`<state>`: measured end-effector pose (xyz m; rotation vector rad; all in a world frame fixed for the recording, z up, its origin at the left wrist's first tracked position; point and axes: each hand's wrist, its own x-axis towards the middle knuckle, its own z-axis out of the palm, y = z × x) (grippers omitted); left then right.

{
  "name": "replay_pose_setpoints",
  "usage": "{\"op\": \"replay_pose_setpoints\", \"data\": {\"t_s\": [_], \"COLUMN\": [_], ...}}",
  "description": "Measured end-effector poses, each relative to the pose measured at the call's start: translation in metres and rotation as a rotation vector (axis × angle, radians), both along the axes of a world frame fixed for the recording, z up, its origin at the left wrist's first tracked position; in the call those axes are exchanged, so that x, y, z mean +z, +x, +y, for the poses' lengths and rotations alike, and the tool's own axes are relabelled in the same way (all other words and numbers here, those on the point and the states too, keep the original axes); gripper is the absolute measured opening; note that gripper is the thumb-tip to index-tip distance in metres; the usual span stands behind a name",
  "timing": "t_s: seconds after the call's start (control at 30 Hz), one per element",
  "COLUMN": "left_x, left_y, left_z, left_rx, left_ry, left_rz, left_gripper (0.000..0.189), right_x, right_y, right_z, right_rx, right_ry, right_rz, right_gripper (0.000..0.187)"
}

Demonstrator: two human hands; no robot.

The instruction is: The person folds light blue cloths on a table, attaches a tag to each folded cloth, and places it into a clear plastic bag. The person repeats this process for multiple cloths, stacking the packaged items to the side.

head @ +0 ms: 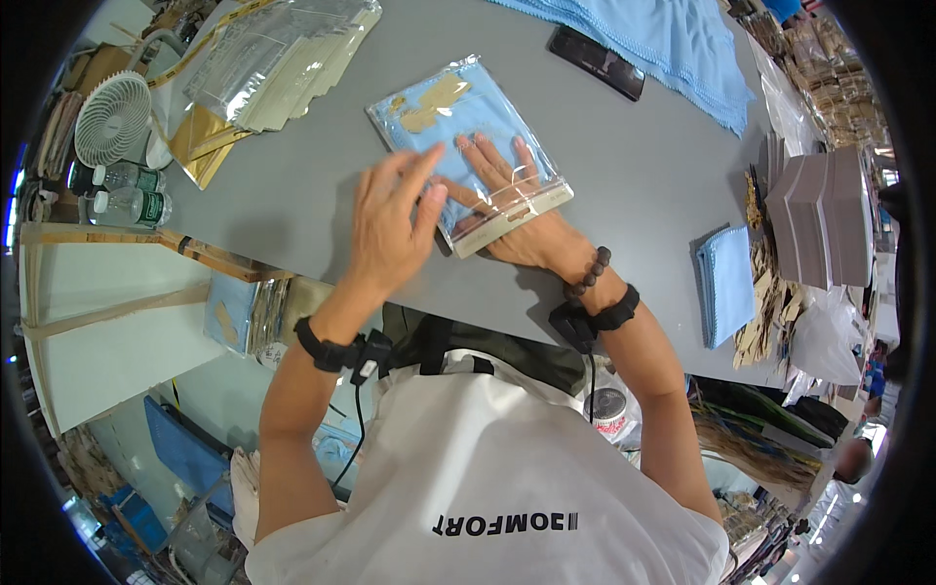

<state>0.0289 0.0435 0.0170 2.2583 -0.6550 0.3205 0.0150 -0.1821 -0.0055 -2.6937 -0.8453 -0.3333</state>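
A clear plastic bag [528, 150] lies on the grey table with a folded light-blue cloth [479, 99] inside it. Tan tags [436, 102] show through the film near its far end, and a pale header strip [512, 217] with a hang slot crosses the near end. My right hand [512, 194] reaches in under that strip, its fingers spread flat over the cloth beneath the film. At the bag's left edge, my left hand [398, 208] hovers with fingers apart and nothing in it; whether a fingertip touches the film, I cannot tell.
Empty clear bags [292, 66] are stacked at the far left, near a white fan [113, 119] and water bottles [131, 207]. A phone [597, 62] lies by blue fabric [658, 44]. At right are a folded blue cloth [725, 285], tan tags [764, 314] and grey card stacks [823, 216].
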Motion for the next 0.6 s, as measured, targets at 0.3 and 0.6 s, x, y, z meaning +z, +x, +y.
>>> {"op": "replay_pose_setpoints", "data": {"t_s": [0.3,0.6], "left_x": [-0.024,-0.011], "left_y": [-0.002,-0.101], "left_z": [0.035,0.039], "left_rx": [0.049,-0.220], "left_ry": [-0.184,-0.208], "left_rz": [0.066,0.196], "left_gripper": [0.033,0.011], "right_x": [0.044,0.041], "right_y": [-0.115,-0.093], "right_z": [-0.018,-0.025], "right_rx": [0.063,-0.572], "right_ry": [0.375,0.796], "right_rz": [0.240,1.176], "right_gripper": [0.023,0.038]}}
